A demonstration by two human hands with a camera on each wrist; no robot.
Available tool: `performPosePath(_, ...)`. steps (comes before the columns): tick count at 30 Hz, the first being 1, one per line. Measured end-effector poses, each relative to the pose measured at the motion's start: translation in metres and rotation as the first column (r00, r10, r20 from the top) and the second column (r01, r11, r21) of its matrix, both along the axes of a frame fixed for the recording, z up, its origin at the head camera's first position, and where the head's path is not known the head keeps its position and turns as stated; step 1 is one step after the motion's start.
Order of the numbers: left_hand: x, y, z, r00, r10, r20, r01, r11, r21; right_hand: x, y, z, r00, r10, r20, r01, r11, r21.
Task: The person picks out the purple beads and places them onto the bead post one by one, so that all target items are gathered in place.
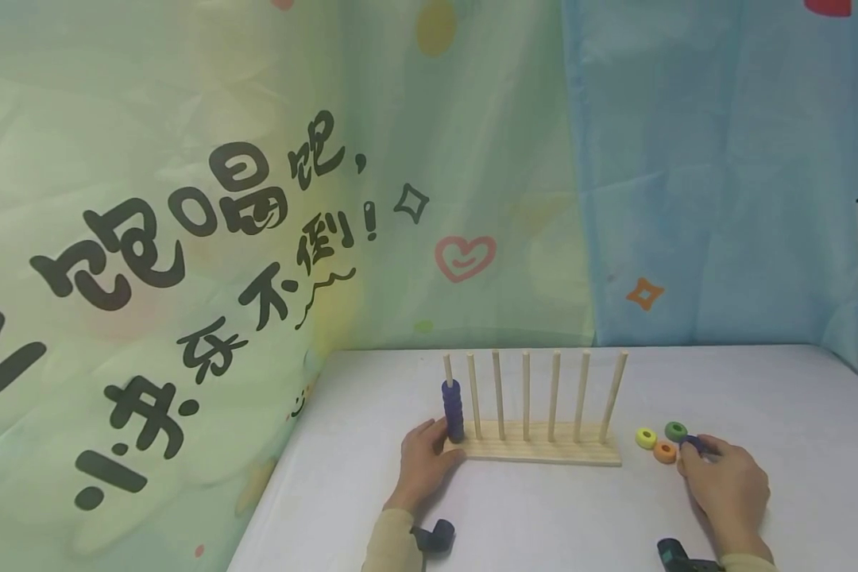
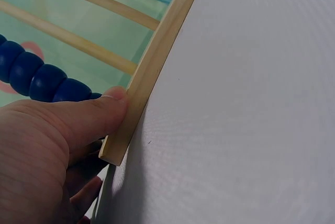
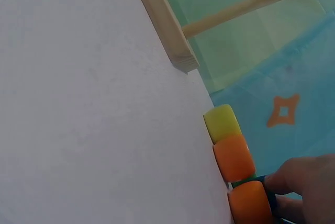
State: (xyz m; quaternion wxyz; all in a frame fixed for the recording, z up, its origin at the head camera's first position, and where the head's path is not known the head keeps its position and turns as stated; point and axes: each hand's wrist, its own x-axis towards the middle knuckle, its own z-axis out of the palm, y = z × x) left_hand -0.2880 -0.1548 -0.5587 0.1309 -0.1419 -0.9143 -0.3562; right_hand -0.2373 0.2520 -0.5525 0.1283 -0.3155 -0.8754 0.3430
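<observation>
A wooden peg stand with several upright pegs stands on the white table, its leftmost peg carrying a stack of dark blue beads. My left hand grips the left end of the base. In the left wrist view the thumb presses the front edge and the fingers curl behind. Right of the stand, my right hand pinches a dark blue bead between thumb and fingertips. Beside it lie a yellow bead, a green bead and an orange bead. A second orange bead shows in the right wrist view.
The white table reaches back to a printed cloth backdrop with lettering, which also runs along the left side. Dark wrist camera mounts stick out at both sleeves, low over the table.
</observation>
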Motion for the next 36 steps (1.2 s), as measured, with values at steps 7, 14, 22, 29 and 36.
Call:
performPosePath(7,-0.0026,-0.0011,-0.0012,0.999,-0.008,-0.031,0.008,1.000,-0.004,-0.0013,0.0004,0.0010,1.000,-0.026,-0.002,0.025,0.999,-0.046)
performPosePath(14,-0.0044,-0.0022,-0.0037,1.000,-0.006,-0.026,0.006,1.000,-0.001,-0.0001,-0.0023,0.0001,0.999,0.037,0.000,-0.037,0.999,0.012)
performPosePath(22,-0.0049,-0.0026,-0.0053,0.999,-0.008,-0.049,0.008,1.000,0.001,-0.0008,-0.0052,-0.0002,0.997,0.071,-0.014,-0.070,0.995,0.065)
performPosePath(29,-0.0041,-0.0015,-0.0059,1.000,-0.001,-0.019,0.001,1.000,0.012,0.0007,-0.0034,0.0001,0.999,0.050,-0.016,-0.049,0.997,0.058)
performPosePath(36,-0.0024,-0.0004,-0.0054,1.000,0.004,-0.004,-0.004,1.000,0.009,0.0007,-0.0048,-0.0009,0.999,0.008,-0.047,-0.006,0.999,0.047)
